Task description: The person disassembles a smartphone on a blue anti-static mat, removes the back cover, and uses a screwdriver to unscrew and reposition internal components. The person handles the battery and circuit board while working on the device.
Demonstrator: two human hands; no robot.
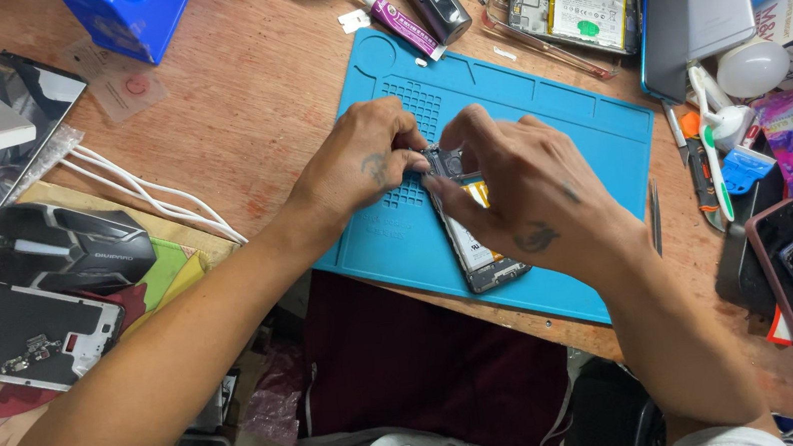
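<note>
Your left hand [364, 161] and right hand [524, 192] pinch the top of the opened phone [476, 243], fingers curled, on the blue mat [546, 124]. A glue tube [402, 23], tweezers [654, 213] and another opened phone [573, 15] crowd the mat's edges.

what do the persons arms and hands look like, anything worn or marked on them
Both forearms are bare, with short light grey sleeve edges only at the frame's bottom. The left hand has a small dark tattoo on its back; the right hand has a larger one near the wrist. No gloves.
</note>
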